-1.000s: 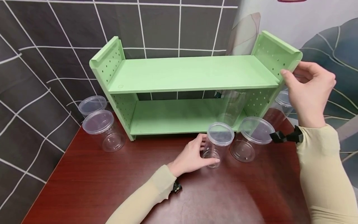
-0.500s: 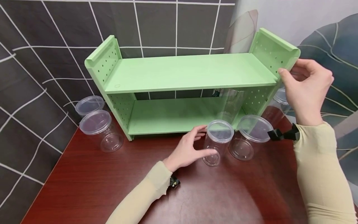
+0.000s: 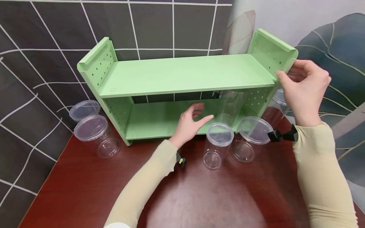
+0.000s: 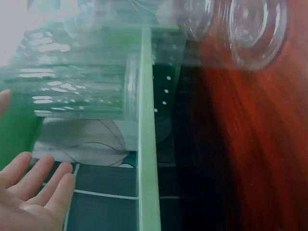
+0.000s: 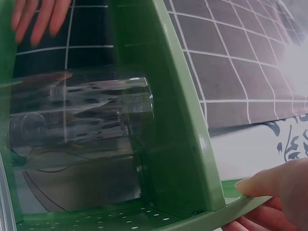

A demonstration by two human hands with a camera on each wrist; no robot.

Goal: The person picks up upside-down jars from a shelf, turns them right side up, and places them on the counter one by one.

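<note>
A light green two-tier shelf point(image 3: 182, 74) stands on the table against the wall. Its right side panel is pinched by my right hand point(image 3: 309, 90) between thumb and fingers, also plain in the right wrist view. My left hand point(image 3: 188, 126) is at the lower tier's opening, fingers and thumb spread apart, holding nothing. Just right of it, on the lower tier, stands a tall clear plastic jar point(image 3: 231, 106); a gap separates them in the left wrist view. In front of the shelf a narrow lidded clear jar point(image 3: 218, 144) stands beside a wider lidded jar point(image 3: 246, 144).
Two lidded clear jars stand left of the shelf, the nearer jar point(image 3: 98, 136) in front of the farther one point(image 3: 84, 110). Another clear jar point(image 3: 278, 104) is behind the right panel, partly covered by my right hand. The dark red table point(image 3: 176, 196) extends in front.
My left hand has left the narrow jar in front and moved back and up to the lower tier's opening. The right hand keeps its grip on the panel. The head view has shifted slightly.
</note>
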